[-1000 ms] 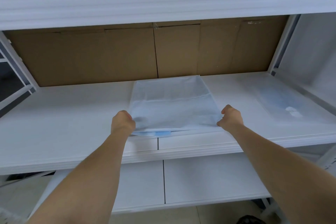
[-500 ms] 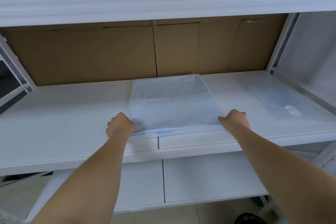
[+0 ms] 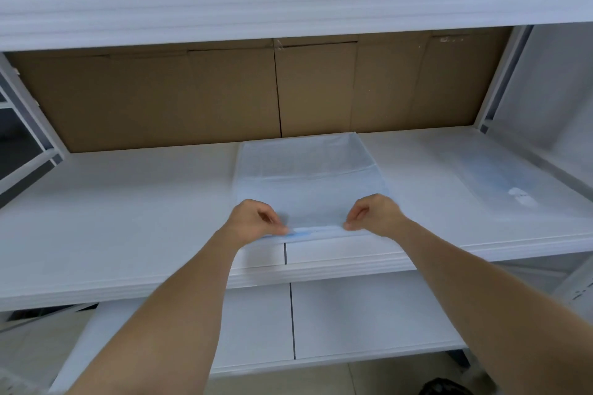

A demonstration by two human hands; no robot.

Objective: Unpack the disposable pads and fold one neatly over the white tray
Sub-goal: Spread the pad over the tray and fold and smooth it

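Both hands pinch the pad's (image 3: 308, 189) near edge: left hand (image 3: 253, 221), right hand (image 3: 375, 213). Keep the corners aligned and press the fold flat along the shelf (image 3: 112, 218) front.

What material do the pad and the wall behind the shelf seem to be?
Pad: probably thin non-woven tissue, matte and slightly translucent, with a blue edge that suggests plastic backing. Back wall: brown corrugated cardboard, matte, with visible seams between panels.
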